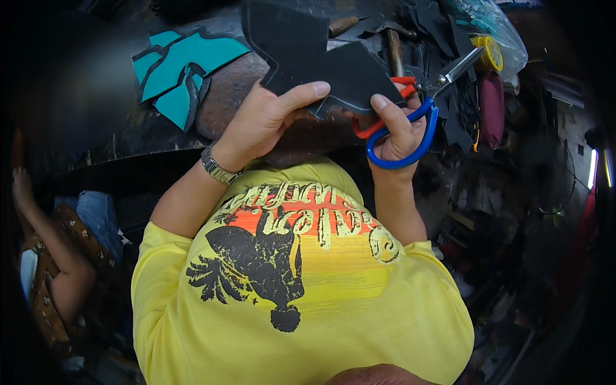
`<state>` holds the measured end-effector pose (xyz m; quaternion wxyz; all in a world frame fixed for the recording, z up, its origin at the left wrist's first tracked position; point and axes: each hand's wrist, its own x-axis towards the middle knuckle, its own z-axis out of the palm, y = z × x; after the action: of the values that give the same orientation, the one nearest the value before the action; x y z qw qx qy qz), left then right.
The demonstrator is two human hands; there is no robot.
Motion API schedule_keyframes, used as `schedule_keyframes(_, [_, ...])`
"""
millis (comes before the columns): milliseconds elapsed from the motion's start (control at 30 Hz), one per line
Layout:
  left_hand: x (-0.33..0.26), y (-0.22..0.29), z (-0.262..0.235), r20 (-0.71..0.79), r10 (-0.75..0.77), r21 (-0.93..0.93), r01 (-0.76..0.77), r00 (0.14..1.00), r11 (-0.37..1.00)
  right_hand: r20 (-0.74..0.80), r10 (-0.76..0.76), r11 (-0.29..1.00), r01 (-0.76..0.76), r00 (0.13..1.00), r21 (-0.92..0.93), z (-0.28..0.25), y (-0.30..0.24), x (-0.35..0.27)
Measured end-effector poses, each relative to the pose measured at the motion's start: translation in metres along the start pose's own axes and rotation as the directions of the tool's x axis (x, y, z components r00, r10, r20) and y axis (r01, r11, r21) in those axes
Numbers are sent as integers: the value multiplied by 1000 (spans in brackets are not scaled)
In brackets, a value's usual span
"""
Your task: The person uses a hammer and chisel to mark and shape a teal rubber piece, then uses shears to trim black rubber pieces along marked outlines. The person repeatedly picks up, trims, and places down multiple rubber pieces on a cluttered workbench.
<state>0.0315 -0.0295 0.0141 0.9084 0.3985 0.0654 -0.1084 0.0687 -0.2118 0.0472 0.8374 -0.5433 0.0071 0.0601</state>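
Observation:
My left hand (273, 119) is closed on a flat black sheet piece (301, 51), thumb on top and fingers beneath. Pale lines run along some of the sheet's edges, and its outline is angular with notches. At its right corner, the thumb of my right hand (399, 131) presses on the sheet. That same hand carries a pair of scissors (454, 72) with one red and one blue handle loop, hooked over the hand. The blades point away to the upper right, clear of the sheet, and look closed.
Teal cut pieces (192, 61) with black edges lie at the left, beside a brown rounded block (224, 96). A hammer (395, 54), black scraps (439, 32), a yellow round item (491, 53), and a clear plastic bag (507, 32) crowd the right. Another person's arm (61, 256) shows far left.

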Motion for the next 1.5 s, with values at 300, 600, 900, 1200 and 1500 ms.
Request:
schedule_keyframes(300, [6, 27, -14, -95, 303, 285, -265, 948, 921, 424, 420, 859, -200, 803, -472, -48, -29, -28])
schedule_keyframes(600, [4, 13, -5, -83, 245, 173, -228, 966, 958, 375, 681, 664, -314, 628, -679, -59, -20, -26])
schedule_keyframes(900, [-1, 18, -5, -62, 135, 167, -123, 989, 978, 401, 668, 701, -350, 626, -622, -53, -15, -29])
schedule_keyframes(1200, [0, 23, -1, -28, 83, 123, -79, 996, 989, 402, 647, 727, -364, 648, -582, -60, -15, -31])
schedule_keyframes(1500, [1, 23, -3, -23, 62, 83, -60, 998, 995, 390, 649, 729, -389, 653, -562, -61, -12, -31])
